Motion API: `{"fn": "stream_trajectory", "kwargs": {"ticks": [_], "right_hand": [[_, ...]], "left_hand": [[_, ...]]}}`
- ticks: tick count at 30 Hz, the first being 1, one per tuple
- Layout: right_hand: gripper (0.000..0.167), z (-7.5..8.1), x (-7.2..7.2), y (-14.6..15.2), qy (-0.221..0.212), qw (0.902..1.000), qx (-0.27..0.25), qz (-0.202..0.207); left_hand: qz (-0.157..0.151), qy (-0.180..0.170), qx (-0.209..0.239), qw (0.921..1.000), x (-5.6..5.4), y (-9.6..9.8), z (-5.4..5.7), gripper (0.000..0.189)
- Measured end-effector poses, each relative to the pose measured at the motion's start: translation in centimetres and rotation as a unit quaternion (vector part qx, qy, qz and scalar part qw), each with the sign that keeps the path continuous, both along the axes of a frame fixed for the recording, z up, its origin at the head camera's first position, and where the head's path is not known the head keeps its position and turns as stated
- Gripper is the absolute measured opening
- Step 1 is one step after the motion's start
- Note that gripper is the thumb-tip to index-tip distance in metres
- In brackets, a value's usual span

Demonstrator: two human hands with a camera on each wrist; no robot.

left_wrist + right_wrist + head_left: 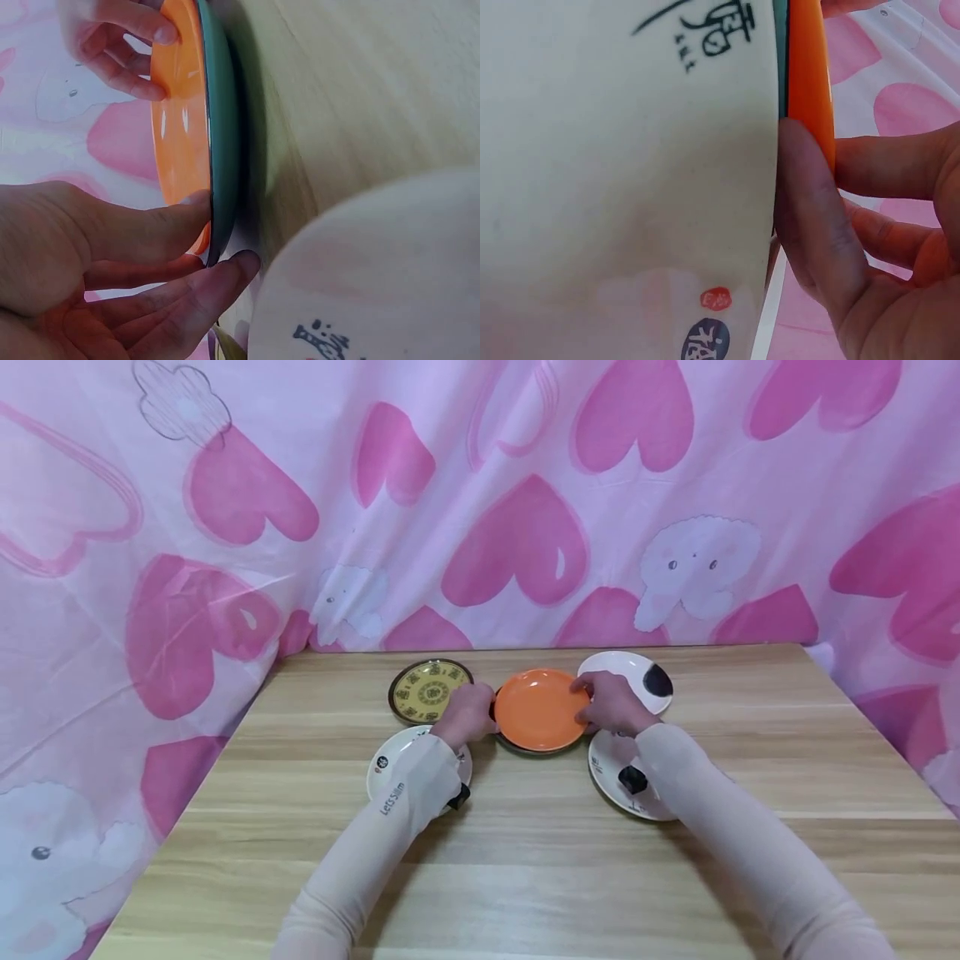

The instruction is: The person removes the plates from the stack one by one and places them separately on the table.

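Note:
An orange plate lies on top of a teal plate at the middle of the table. My left hand holds the left edge, its thumb over the rim and its fingers lower down beside the teal plate's edge. From the right, my right hand pinches the orange plate's rim between thumb and fingers. In the right wrist view, the thumb is against the side of the orange plate. How far the left fingers reach beneath the plates is unclear.
A yellow patterned plate with a dark rim stands back left, a white plate with a black patch back right. White plates with black writing lie front left and front right, partly under my sleeves. A pink heart-print curtain hangs behind the wooden table.

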State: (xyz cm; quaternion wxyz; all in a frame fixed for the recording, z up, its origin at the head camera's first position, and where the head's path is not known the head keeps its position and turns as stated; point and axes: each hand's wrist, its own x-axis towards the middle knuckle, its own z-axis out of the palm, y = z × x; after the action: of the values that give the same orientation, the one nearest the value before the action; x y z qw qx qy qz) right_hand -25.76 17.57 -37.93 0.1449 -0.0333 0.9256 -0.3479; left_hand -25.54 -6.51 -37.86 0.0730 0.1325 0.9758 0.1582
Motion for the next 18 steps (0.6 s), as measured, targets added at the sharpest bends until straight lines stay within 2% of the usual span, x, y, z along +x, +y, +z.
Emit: {"fn": "stream_trajectory", "kwargs": {"ticks": [9,18], "right_hand": [[0.048,0.0,0.2,0.3,-0.006,0.9991,-0.041,0.003],[0.049,0.5,0.9,1.2,0.017,0.9965,-0.081,0.009]], "left_hand": [[0.015,-0.006,-0.020,0.9997,0.1,0.1,0.1,0.025],[0.018,-0.012,-0.004,0.9998,0.2,0.0,0.2,0.026]]}}
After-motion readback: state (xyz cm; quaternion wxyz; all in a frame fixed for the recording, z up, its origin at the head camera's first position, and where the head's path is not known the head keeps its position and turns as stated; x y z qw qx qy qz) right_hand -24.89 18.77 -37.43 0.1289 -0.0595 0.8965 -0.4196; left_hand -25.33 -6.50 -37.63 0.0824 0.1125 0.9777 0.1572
